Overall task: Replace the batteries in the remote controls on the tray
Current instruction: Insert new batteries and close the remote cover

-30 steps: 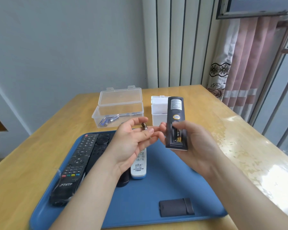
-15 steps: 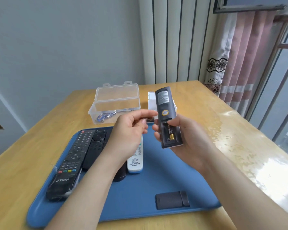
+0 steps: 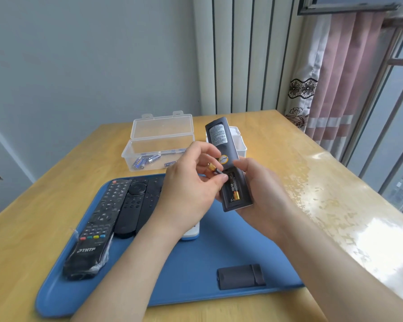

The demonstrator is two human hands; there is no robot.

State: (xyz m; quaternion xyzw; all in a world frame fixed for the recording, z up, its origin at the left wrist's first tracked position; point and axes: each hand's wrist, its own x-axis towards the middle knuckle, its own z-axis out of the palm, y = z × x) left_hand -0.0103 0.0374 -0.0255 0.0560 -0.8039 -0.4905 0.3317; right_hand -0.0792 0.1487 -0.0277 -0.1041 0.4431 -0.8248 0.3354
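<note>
The remote (image 3: 221,145) is held over the tray's (image 3: 196,275) 12 o'clock edge, with the right grip (image 3: 263,196) curled round its lower body. A battery (image 3: 213,168) is pinched in the left grip (image 3: 186,187) at the open bay's 11 o'clock end. It may be dropped if the pinch slackens.

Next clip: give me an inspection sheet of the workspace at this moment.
Surface: wooden table, blue tray on it.
Job's things: dark remote held back-up, compartment open, seated battery inside; battery cover and other remotes lie on the tray.
Clutter: open clear box holding spare batteries; white box behind the remote.
Hands: left hand pinches a loose battery; right hand grips the dark remote.
Cables: nothing seen.
Surroundings: plain wall, curtain, window at right.
</note>
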